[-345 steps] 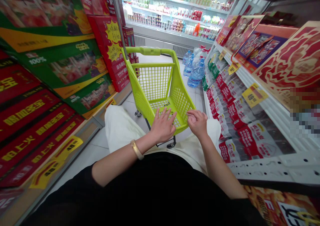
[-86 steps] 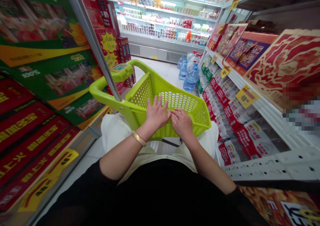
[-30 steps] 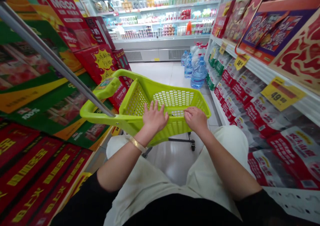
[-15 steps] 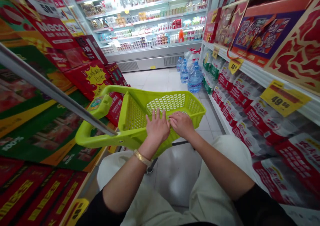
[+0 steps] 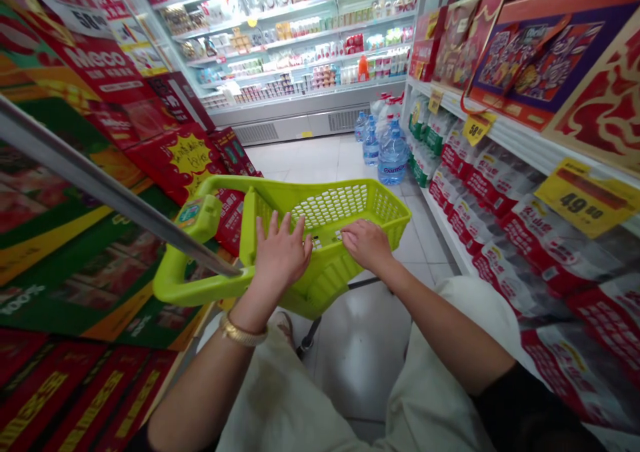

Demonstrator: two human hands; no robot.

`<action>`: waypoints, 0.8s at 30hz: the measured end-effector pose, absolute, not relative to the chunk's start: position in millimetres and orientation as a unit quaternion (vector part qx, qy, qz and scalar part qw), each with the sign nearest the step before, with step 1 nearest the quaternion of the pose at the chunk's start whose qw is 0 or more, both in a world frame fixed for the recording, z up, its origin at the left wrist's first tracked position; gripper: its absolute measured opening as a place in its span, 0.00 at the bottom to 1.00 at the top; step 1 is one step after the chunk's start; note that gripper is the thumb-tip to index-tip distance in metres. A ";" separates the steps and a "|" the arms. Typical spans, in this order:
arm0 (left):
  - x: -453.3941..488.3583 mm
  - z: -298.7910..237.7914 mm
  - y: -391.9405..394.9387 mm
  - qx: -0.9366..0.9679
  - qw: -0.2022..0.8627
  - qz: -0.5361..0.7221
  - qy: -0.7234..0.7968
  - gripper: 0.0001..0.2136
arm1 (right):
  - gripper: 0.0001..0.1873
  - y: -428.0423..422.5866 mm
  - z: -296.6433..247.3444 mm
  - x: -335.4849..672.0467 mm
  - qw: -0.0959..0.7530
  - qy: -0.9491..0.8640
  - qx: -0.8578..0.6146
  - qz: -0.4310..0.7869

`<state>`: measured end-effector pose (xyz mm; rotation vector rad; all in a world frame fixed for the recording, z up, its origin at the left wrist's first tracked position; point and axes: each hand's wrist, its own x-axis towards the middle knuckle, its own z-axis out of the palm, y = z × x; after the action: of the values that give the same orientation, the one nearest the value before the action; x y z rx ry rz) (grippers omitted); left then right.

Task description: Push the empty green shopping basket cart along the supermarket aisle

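A lime-green shopping cart (image 5: 320,285) with a perforated plastic basket stands sideways in front of my knees. My left hand (image 5: 283,249), a gold bracelet at its wrist, is over the near rim close to the handle end, fingers spread and stretched out. Further right along the same rim, my right hand (image 5: 369,244) has its fingers curled over the edge. The hands are apart. The cart's handle loop (image 5: 167,285) lies to the left, with a small labelled block on it. Inside the basket I see no goods, though my hands cover part of it.
A metal pole (image 5: 120,192) slants across the left, beside stacked drink cartons (image 5: 100,252). On the right, shelves hold bottle packs (image 5: 530,239) and gift boxes (image 5: 540,65). Large water jugs (image 5: 393,159) stand on the floor before a lit refrigerated display (image 5: 300,105).
My left hand has moved left along the rim, away from my right hand, and its fingers are spread wider. My right hand stays at about the same part of the rim.
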<state>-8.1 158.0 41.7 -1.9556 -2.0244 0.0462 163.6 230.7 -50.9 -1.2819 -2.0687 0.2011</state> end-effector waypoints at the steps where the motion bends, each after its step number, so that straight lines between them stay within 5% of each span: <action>1: -9.2 39.8 158.6 -0.689 0.159 0.030 -0.707 0.26 | 0.11 229.2 -49.0 160.7 0.344 -0.796 -0.491 0.080; 9: -1.8 30.1 162.9 -0.699 0.132 0.061 -0.700 0.27 | 0.11 215.9 -34.9 129.2 0.335 -0.848 -0.390 0.132; 24: -0.2 32.4 164.3 -0.693 0.130 0.039 -0.708 0.27 | 0.12 223.4 -43.4 134.7 0.374 -0.809 -0.431 0.139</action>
<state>-0.2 164.3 32.4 -2.0143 -2.0561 0.1141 134.7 223.4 -43.4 -1.1030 -2.0719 0.3555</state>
